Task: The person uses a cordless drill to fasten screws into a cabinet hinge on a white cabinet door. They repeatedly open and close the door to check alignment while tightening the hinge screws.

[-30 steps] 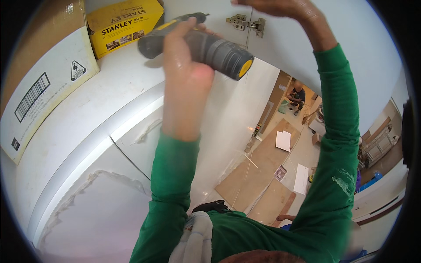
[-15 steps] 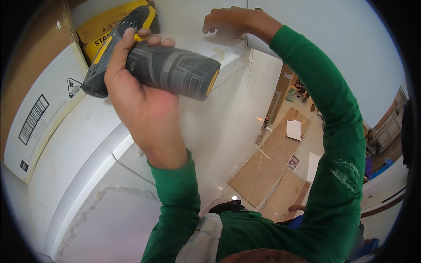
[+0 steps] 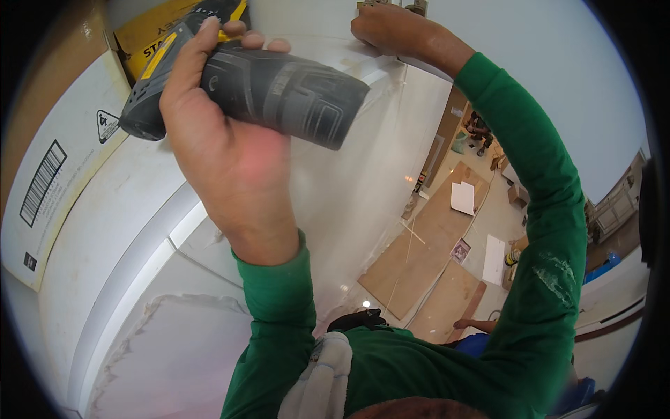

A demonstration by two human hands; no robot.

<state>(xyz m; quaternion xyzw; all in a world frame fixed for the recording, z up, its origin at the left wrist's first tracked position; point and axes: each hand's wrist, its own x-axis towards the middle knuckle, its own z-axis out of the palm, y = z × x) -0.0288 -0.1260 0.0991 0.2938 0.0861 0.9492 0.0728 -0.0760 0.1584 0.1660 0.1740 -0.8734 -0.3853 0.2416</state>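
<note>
My left hand (image 3: 230, 164) is wrapped round the grip of a black and yellow cordless drill (image 3: 279, 94). The drill's battery end points right, and its front end reaches the top left of the view. Farther off, my right hand (image 3: 398, 31) is closed, its fingers curled beside small metal fittings (image 3: 417, 7) at the lower edge of a pale door panel (image 3: 544, 63). Whatever lies inside those fingers is hidden. Beneath both hands runs a white ledge (image 3: 314, 52).
A yellow box (image 3: 143, 38) and a white carton flap (image 3: 63, 167) stand at the left. Far below, brown boards (image 3: 419, 244) and white sheets (image 3: 494, 258) lie on the floor. Another person's hand (image 3: 474, 325) shows low down. A person (image 3: 480, 133) is in the distance.
My right hand has shifted right and slightly up, showing more of the metal fittings. The drill has tilted a little and moved slightly up in view, still in my left hand.
</note>
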